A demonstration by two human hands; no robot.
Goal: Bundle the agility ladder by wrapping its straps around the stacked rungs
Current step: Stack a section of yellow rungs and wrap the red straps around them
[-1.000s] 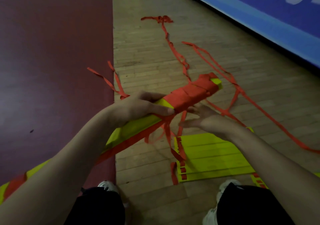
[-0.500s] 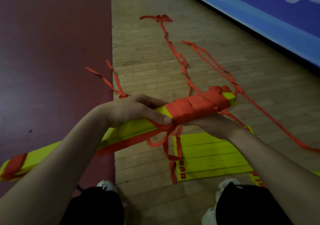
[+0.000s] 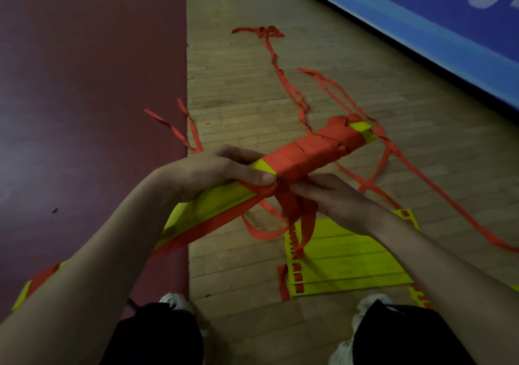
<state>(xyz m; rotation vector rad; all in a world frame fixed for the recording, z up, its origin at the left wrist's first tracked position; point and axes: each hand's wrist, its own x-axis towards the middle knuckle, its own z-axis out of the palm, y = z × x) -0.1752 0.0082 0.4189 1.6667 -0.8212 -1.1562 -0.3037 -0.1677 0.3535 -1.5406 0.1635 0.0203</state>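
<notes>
**Hand and Bundle Positions During the Strap Wrap**

Your left hand (image 3: 213,173) grips the stacked rungs (image 3: 213,204). Its fingers curl over the top of the yellow stack, and its thumb presses on the near edge of the wrapped section. The stack is held off the floor and runs diagonally. One end lies past your left forearm and the other points away beyond your right hand (image 3: 334,198).

The red straps (image 3: 309,153) cover the stack in side-by-side turns from your left thumb to just short of the far end.

Your right hand sits just beside the left, under the stack. Its thumb and fingers pinch the strap bunch that hangs down there.

Loose strap lengths (image 3: 421,190) trail across the wooden floor (image 3: 252,83) beyond both hands. A second set of yellow rungs (image 3: 345,255) lies flat on the floor below your right wrist. A dark red mat (image 3: 84,83) lies on the floor under your left forearm and past it.
</notes>
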